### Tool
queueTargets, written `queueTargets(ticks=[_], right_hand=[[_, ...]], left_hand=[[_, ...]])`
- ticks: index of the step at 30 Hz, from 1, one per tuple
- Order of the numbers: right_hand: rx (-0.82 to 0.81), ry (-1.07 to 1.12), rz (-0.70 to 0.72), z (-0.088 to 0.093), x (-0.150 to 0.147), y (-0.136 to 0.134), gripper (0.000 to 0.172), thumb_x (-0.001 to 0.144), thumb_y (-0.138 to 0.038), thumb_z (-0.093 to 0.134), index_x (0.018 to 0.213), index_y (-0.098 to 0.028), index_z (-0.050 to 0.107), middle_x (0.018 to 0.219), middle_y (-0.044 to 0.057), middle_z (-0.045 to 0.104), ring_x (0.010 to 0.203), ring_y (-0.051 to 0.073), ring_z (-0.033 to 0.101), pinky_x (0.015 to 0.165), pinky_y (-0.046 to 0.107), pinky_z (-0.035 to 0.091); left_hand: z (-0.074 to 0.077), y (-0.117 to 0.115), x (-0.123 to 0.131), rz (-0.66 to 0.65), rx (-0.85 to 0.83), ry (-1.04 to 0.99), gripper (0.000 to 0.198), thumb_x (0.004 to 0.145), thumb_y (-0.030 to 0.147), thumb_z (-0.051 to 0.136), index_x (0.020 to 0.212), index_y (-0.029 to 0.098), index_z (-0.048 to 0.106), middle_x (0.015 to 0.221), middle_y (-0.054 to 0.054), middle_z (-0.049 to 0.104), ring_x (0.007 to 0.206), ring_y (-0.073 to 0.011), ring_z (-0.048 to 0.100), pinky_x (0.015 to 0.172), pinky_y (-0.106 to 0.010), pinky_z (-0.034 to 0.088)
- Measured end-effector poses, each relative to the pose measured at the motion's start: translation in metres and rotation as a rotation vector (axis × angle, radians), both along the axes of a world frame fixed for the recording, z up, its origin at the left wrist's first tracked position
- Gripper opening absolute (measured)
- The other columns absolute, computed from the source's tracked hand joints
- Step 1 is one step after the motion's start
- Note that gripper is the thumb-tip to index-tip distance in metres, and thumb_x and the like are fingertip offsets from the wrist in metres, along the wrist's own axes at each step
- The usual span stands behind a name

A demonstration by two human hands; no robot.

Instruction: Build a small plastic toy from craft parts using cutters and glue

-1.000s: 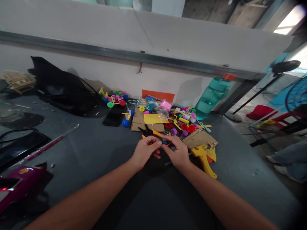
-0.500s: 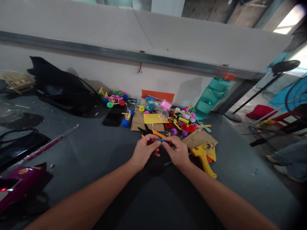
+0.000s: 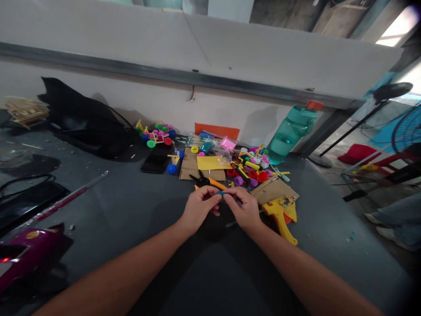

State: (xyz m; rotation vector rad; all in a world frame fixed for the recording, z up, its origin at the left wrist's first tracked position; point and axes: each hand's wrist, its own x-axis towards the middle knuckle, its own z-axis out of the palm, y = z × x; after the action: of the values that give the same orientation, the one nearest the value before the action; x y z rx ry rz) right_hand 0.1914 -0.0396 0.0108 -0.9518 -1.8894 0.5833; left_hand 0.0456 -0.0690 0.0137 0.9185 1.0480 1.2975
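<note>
Between the fingertips of both hands is a small teal piece [image 3: 221, 193], pinched from either side. My left hand [image 3: 201, 206] grips its left end with thumb and forefinger. At its right end, my right hand [image 3: 241, 206] closes the same way. Just beyond the fingers lie orange-handled pliers [image 3: 215, 183] with black jaws. A yellow glue gun [image 3: 279, 219] rests to the right of my right hand, by a cardboard piece [image 3: 274, 189]. Yellow paper [image 3: 212, 163] lies on more cardboard [image 3: 187, 164] behind the pliers.
Colored caps [image 3: 262, 176] and small wheeled models [image 3: 158, 136] crowd the back of the grey table [image 3: 131, 210]. A teal bottle [image 3: 289, 131] leans at the back right. A black phone [image 3: 156, 160], black bag [image 3: 88, 123] and purple device [image 3: 33, 250] are on the left.
</note>
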Motion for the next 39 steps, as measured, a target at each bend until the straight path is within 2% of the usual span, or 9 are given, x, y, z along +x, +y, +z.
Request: queueTargets(ticks=[11,16,23,32,39], right_hand=[[-0.078,0.043,-0.021,-0.0021,-0.0006,-0.0006,0.016,0.08,-0.028,0.056,0.092,-0.021,0.064,0.085,0.004,0.066,0.073,0.015,0.061,0.064,0.027,0.049],[-0.181,0.125,-0.017,-0.0047,-0.0014,-0.0004,0.017,0.079,-0.03,0.057,0.091,-0.021,0.065,0.081,0.003,0.066,0.063,0.014,0.061,0.057,0.025,0.05],[-0.32,0.204,0.021,0.0005,-0.0042,-0.0036,0.016,0.077,-0.03,0.058,0.088,-0.02,0.066,0.073,0.0,0.066,0.052,0.01,0.057,0.048,0.022,0.049],[-0.296,0.205,-0.028,-0.0015,-0.0046,-0.0026,0.015,0.076,-0.03,0.06,0.086,-0.02,0.066,0.073,0.0,0.065,0.051,0.01,0.055,0.048,0.023,0.048],[-0.083,0.119,-0.059,-0.004,-0.0006,-0.0018,0.022,0.08,-0.027,0.057,0.1,-0.022,0.063,0.088,0.004,0.067,0.08,0.017,0.062,0.069,0.03,0.051]], left_hand=[[-0.0011,0.0001,-0.0023,-0.004,-0.026,-0.091,0.026,0.071,0.038,0.064,0.079,0.013,0.058,0.068,0.0,0.055,0.052,-0.0073,0.049,0.046,-0.022,0.05],[-0.0033,0.0007,-0.0028,-0.025,-0.015,-0.103,0.027,0.074,0.04,0.06,0.079,0.014,0.058,0.069,-0.001,0.056,0.053,-0.0077,0.049,0.046,-0.023,0.05],[-0.0043,0.0017,-0.0041,-0.072,-0.004,-0.093,0.026,0.075,0.039,0.059,0.077,0.014,0.057,0.069,0.0,0.056,0.053,-0.0076,0.049,0.047,-0.023,0.051],[-0.0023,0.0001,-0.0032,-0.084,-0.01,-0.09,0.029,0.073,0.041,0.061,0.074,0.013,0.056,0.068,-0.001,0.055,0.053,-0.0075,0.049,0.049,-0.023,0.051],[-0.0037,0.0015,-0.0029,-0.011,-0.019,-0.102,0.028,0.073,0.042,0.061,0.077,0.014,0.058,0.069,0.0,0.055,0.052,-0.007,0.049,0.046,-0.022,0.049]])
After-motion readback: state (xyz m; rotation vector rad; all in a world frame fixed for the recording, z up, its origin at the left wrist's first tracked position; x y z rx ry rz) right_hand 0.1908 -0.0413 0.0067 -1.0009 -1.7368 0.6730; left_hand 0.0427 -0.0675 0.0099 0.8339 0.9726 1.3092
